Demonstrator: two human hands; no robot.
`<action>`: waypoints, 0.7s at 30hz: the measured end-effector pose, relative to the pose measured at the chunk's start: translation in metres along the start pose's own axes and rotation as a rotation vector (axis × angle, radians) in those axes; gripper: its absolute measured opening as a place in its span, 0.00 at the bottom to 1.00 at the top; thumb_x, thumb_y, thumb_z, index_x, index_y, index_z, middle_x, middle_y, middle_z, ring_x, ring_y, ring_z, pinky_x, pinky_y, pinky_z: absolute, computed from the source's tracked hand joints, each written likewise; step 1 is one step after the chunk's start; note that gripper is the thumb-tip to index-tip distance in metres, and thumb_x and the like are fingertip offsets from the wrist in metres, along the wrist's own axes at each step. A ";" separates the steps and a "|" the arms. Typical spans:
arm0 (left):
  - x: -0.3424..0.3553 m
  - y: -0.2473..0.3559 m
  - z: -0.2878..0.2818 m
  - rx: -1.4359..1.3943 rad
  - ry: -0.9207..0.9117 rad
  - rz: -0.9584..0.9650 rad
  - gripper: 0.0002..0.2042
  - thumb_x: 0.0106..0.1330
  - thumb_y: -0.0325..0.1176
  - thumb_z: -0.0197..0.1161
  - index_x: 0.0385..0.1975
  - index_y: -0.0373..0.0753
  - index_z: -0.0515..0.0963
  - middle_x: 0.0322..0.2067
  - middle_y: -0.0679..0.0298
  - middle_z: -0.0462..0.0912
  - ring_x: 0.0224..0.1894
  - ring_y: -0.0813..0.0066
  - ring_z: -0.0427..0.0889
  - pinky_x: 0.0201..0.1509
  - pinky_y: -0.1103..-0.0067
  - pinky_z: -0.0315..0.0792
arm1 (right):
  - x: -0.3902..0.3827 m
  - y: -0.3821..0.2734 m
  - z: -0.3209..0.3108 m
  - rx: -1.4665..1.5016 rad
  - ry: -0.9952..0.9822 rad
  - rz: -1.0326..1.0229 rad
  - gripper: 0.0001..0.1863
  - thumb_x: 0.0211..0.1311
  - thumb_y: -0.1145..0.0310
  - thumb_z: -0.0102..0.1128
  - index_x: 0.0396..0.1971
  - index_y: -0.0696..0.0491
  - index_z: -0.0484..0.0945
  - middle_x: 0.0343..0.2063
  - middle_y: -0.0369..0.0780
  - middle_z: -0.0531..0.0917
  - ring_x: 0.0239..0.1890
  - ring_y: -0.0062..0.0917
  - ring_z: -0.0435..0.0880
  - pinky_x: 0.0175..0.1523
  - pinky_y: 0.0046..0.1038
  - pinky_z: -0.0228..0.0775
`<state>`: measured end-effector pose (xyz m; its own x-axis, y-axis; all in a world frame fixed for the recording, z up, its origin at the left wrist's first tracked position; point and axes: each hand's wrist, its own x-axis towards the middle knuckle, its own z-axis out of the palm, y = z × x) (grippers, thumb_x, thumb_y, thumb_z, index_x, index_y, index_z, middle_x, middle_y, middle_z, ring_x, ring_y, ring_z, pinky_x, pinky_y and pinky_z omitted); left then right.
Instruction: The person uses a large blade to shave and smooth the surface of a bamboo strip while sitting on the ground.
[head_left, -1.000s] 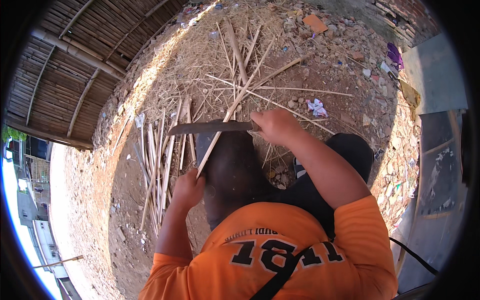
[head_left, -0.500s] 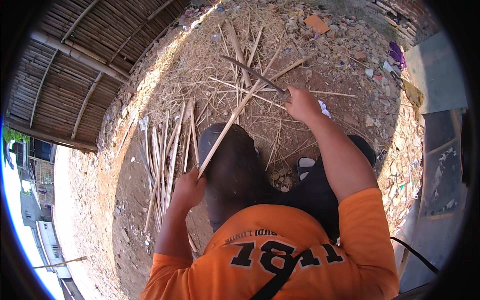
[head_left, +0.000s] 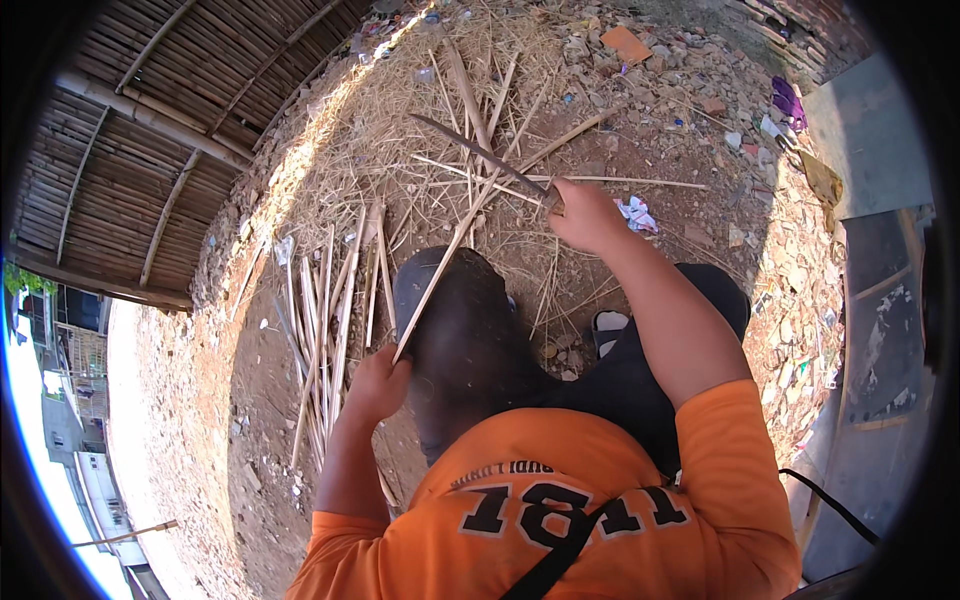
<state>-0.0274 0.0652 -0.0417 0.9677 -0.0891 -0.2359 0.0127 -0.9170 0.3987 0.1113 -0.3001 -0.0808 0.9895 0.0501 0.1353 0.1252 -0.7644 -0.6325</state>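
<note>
Gripping a long bamboo strip (head_left: 440, 280) at its lower end, the left hand (head_left: 378, 385) is closed around it near the person's dark cap, while the right hand (head_left: 585, 215) is clenched on the handle of a long dark blade (head_left: 480, 155) lifted out over the ground ahead. The strip slants up from the left hand toward the blade, its far end lying among the loose straw. By the look of it, the work stands between strokes, blade raised clear of the strip; a next cut would seem to call for bringing the edge back down onto the strip with the left hand steadying it and kept well away from the edge. Just left of the person, a bundle of pale split strips (head_left: 320, 310) lies side by side on the bare dirt ground (head_left: 190, 400). Dry straw and offcuts (head_left: 400, 130) cover the earth ahead, with rubble and scraps of litter (head_left: 720, 110) scattered to the right. A roof of bamboo poles (head_left: 130, 130) shades the upper left, and grey sheet panels (head_left: 870, 140) stand along the right edge in bright sun.
</note>
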 end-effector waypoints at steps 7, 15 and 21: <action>0.017 0.006 -0.022 -0.222 -0.348 -0.225 0.17 0.65 0.42 0.56 0.36 0.30 0.78 0.23 0.59 0.78 0.30 0.68 0.77 0.37 0.69 0.70 | -0.017 -0.021 -0.004 -0.110 -0.249 -0.200 0.14 0.50 0.65 0.66 0.36 0.52 0.77 0.25 0.47 0.83 0.34 0.44 0.84 0.37 0.46 0.75; 0.014 0.002 -0.028 -0.195 -0.394 -0.169 0.18 0.65 0.43 0.55 0.34 0.30 0.79 0.24 0.58 0.78 0.30 0.67 0.77 0.37 0.69 0.70 | -0.011 -0.034 0.001 -0.193 -0.232 -0.187 0.16 0.50 0.67 0.64 0.41 0.49 0.79 0.28 0.46 0.84 0.35 0.44 0.84 0.39 0.46 0.75; 0.014 -0.011 -0.014 -0.211 -0.314 -0.223 0.18 0.64 0.42 0.56 0.34 0.28 0.78 0.28 0.50 0.81 0.34 0.59 0.80 0.42 0.66 0.71 | -0.012 -0.022 -0.016 -0.190 -0.083 -0.130 0.18 0.50 0.67 0.64 0.44 0.51 0.79 0.28 0.48 0.83 0.37 0.46 0.84 0.40 0.47 0.75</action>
<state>-0.0108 0.0793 -0.0371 0.8122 -0.0421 -0.5818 0.2954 -0.8304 0.4724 0.0952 -0.2941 -0.0566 0.9694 0.2029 0.1384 0.2443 -0.8550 -0.4575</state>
